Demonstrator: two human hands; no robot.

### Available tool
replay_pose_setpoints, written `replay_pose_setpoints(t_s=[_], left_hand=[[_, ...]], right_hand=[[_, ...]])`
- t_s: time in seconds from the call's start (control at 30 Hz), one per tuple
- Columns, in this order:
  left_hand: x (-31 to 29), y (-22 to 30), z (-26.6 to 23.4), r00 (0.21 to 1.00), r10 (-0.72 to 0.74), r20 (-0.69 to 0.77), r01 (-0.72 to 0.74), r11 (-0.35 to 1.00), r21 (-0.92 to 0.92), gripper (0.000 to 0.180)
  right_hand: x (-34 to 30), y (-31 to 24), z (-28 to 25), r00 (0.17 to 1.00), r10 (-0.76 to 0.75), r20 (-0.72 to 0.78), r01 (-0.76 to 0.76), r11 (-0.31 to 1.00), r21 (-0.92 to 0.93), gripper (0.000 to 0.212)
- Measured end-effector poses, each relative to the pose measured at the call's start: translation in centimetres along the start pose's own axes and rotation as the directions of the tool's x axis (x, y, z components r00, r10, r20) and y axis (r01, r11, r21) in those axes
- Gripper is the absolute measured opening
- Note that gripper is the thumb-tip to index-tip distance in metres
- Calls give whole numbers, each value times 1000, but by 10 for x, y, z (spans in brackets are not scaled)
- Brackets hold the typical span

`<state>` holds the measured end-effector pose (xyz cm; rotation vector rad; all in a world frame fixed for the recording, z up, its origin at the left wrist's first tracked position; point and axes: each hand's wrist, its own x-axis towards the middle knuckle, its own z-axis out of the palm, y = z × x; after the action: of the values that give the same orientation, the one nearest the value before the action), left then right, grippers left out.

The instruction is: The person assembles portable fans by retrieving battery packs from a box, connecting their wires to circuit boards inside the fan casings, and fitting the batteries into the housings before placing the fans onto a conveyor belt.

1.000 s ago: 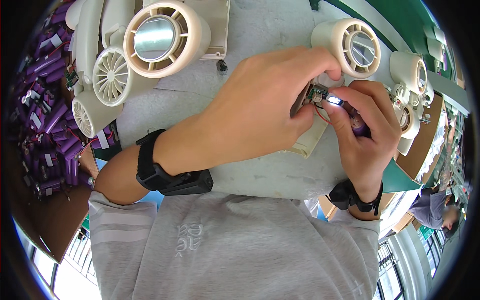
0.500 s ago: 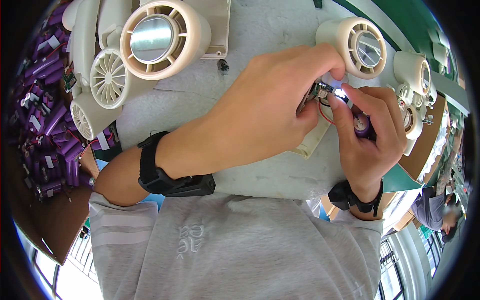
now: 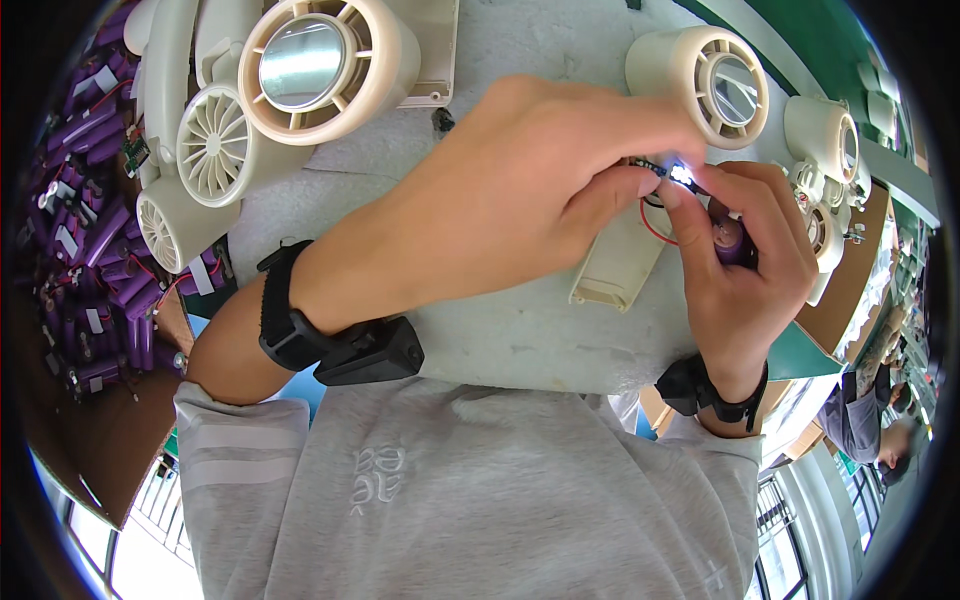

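Observation:
A small circuit board (image 3: 655,168) with a brightly lit white LED (image 3: 682,175) sits between my two hands. My left hand (image 3: 570,175) reaches across from the left and pinches the board's left part; its index finger is blurred. With thumb and index finger, my right hand (image 3: 750,255) grips the board's lit end. Its other fingers curl round a purple battery cell (image 3: 733,242), mostly hidden in the palm. A red wire (image 3: 652,228) loops out beneath the board towards the right hand. Just below, a cream plastic housing piece (image 3: 618,270) lies on the white work surface.
Cream fan housings stand around: a large one (image 3: 385,60) at the upper left, ribbed ones (image 3: 222,145) beside it, another (image 3: 665,80) beyond my hands, more (image 3: 812,130) at the right. A cardboard box (image 3: 110,440) of purple cells (image 3: 115,240) stands left. Someone (image 3: 855,420) is at far right.
My left index finger has moved over the board, and the left thumb has shifted right and up towards the LED. More of the housing piece shows. My right hand stays nearly in place.

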<state>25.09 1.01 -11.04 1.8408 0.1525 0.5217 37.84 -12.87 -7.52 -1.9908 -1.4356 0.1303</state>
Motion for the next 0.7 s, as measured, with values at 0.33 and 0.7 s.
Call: replay_pose_setpoints(t_s=[0.33, 0.7], left_hand=[[2, 14, -5, 989, 0, 149, -30, 979, 203, 33], [-8, 24, -5, 966, -249, 61, 248, 968, 25, 34]], right_hand=[[-2, 1, -18, 900, 295, 322, -352, 926, 136, 26], [-18, -5, -45, 746, 326, 581, -662, 454, 596, 50]])
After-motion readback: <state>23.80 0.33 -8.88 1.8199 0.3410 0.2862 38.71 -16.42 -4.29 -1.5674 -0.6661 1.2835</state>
